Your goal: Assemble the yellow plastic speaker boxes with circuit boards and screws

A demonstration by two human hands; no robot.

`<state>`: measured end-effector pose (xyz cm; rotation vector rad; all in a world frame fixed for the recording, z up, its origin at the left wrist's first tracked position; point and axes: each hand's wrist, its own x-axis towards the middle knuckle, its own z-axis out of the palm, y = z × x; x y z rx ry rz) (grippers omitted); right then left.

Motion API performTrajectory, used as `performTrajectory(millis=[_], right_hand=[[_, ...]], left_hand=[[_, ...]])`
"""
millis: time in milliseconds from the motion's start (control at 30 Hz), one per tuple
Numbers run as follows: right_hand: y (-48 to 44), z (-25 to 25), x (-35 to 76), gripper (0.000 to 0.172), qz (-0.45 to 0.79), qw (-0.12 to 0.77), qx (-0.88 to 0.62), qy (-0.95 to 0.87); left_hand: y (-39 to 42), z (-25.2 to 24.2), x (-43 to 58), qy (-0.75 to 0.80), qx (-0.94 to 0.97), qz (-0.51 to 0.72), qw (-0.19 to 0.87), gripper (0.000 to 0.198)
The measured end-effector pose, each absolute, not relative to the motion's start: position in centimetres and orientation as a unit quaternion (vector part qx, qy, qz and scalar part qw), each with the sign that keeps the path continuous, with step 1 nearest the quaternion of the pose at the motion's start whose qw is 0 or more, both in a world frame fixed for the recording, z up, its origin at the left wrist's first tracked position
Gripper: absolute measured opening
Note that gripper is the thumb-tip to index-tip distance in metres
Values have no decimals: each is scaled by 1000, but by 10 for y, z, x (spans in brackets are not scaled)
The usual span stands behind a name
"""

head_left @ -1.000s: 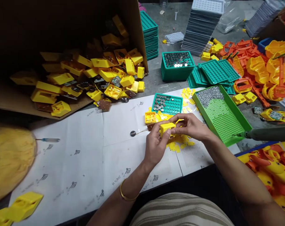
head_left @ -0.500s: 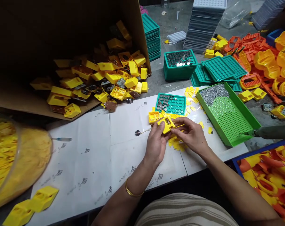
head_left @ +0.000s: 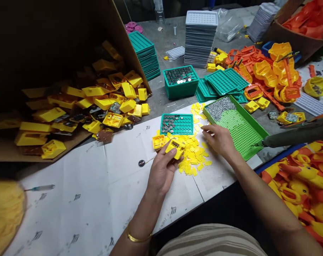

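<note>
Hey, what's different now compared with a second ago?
The right hand has let go of the small yellow housing and moved right, toward the green perforated tray. The left hand alone grips the housing now. The teal battery tray and yellow clips lie as before.

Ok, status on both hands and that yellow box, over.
Left hand gripping yellow box, open side up. Right hand off it, open, over the yellow chips beside the green tray. Nothing blocking.
</note>
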<state>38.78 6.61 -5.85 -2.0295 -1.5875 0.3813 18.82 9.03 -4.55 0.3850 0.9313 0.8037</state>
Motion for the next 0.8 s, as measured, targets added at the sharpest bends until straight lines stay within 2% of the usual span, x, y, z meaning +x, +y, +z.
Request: performTrajectory(millis=[67,133,267,433,467,533,633,700,800], right_hand=[[80,-61,394,24,112,182,-775,-595],[92,-62,393,23,115,148,-781,-595],[104,-62,385,18,126,132,-791,-584],[100,-64,388,12,137,159,-787,-580],[97,-64,389,13,136,176,-784,-580],[89,-61,389,14,170,274,-758,-566],[72,-50,381,18,333,455,-656,-502],[61,-41,370,23,431,487,-608,-456],[52,-34,352,25,463,481,-610,-427]], left_hand=[[92,-44,188,431,181,367,804,39],[92,-43,188,432,189,361,804,44],[91,-44,188,443,210,361,794,45],[91,-44,188,440,220,352,797,35],[91,-44,188,435,214,353,800,32],[90,-44,189,425,204,352,809,27],[87,-46,190,416,215,340,815,29],[84,-47,191,412,232,335,815,35],[80,-48,194,407,256,329,813,38]])
